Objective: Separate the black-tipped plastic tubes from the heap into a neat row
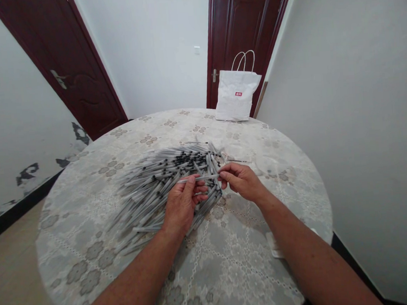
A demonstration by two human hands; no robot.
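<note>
A wide heap of grey pen barrels point(157, 183) with black ends lies on a round table point(232, 262) under a lace-patterned cover. My left hand point(182, 202) hovers over the right part of the heap, its fingers curled around one grey pen point(200, 178) held level. My right hand point(240, 180) pinches the right end of that same pen with thumb and fingertips. Both hands meet just right of the heap's middle.
A white paper bag point(237, 94) with handles stands at the table's far edge, against a dark red door point(246, 24). Another dark door point(65, 64) is at the left. A white wall runs close along the right. A thin loose piece point(237, 161) lies beyond my right hand.
</note>
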